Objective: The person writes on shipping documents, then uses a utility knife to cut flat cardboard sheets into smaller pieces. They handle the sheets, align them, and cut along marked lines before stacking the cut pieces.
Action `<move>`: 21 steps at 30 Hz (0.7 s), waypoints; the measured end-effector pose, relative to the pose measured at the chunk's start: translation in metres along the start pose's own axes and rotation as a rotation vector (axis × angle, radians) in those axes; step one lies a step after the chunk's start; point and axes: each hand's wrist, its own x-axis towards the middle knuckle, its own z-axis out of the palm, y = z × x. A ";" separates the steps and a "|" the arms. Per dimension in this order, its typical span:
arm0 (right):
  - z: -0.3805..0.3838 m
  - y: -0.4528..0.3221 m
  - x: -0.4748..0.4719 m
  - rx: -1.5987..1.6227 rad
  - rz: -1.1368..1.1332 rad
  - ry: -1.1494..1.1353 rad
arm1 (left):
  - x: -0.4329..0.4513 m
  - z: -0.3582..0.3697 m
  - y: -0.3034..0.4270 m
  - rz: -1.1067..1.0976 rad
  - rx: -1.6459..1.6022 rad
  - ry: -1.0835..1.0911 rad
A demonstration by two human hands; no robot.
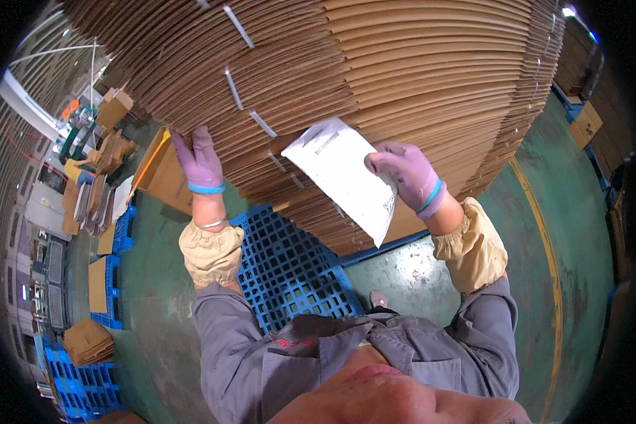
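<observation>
A tall stack of flattened corrugated cardboard boxes (429, 69) rises before me, its bundles bound with pale plastic straps (238, 26). My right hand (411, 177), in a purple glove with a blue cuff, pinches the right edge of a white paper sheet (339, 169) between thumb and fingers. The sheet bears print and a printed code, and hangs tilted in front of the stack. My left hand (200, 161), gloved alike, is raised by the stack's left side with fingers apart and nothing in it. Whether its fingertips touch the cardboard, I cannot tell.
A blue plastic pallet (281, 254) lies on the green floor between me and the stack. An open cardboard box (167, 180) stands beyond my left hand. More blue pallets (79, 376) and machinery line the left. A yellow floor line (543, 244) runs along the right.
</observation>
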 end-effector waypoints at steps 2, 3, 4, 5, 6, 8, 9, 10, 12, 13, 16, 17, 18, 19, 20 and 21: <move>-0.002 -0.006 -0.002 0.071 -0.020 0.140 | 0.001 -0.001 -0.013 0.018 -0.187 -0.017; -0.013 -0.003 -0.001 -0.203 -0.252 0.213 | 0.001 -0.003 -0.017 -0.016 -0.193 0.003; -0.025 0.002 0.002 -0.114 -0.238 0.295 | -0.001 -0.003 -0.017 -0.046 -0.204 0.018; -0.037 0.011 0.008 -0.043 -0.257 0.351 | -0.003 -0.005 -0.018 -0.077 -0.215 0.033; -0.047 0.019 0.014 0.033 -0.283 0.400 | -0.003 -0.014 -0.018 -0.039 -0.114 -0.014; -0.058 0.025 0.022 0.130 -0.181 0.419 | -0.003 -0.005 -0.014 -0.044 -0.035 -0.040; -0.061 0.024 0.025 0.188 -0.133 0.422 | -0.002 -0.005 -0.009 -0.040 0.013 -0.052; -0.060 0.019 0.025 0.136 -0.096 0.405 | -0.010 -0.015 -0.019 -0.042 0.085 -0.063; -0.062 0.017 0.025 0.122 -0.158 0.372 | -0.018 -0.023 -0.023 -0.086 0.154 -0.076; -0.064 0.017 0.025 0.114 -0.189 0.357 | -0.020 -0.020 -0.018 -0.129 0.153 -0.075; -0.077 0.021 0.026 0.035 -0.254 0.325 | -0.030 -0.010 -0.007 -0.269 -0.027 -0.041; -0.081 0.021 0.025 0.035 -0.250 0.317 | -0.032 -0.008 -0.008 -0.282 -0.015 -0.006; -0.083 0.021 0.024 0.060 -0.221 0.295 | -0.032 -0.012 -0.010 -0.312 -0.035 -0.017; -0.085 0.021 0.023 0.085 -0.192 0.274 | -0.031 -0.014 -0.014 -0.310 -0.065 0.014; -0.086 0.020 0.021 0.108 -0.163 0.251 | -0.030 -0.014 -0.018 -0.309 -0.096 0.044; -0.084 0.019 0.018 0.125 -0.157 0.268 | -0.031 -0.017 -0.025 -0.310 -0.124 0.079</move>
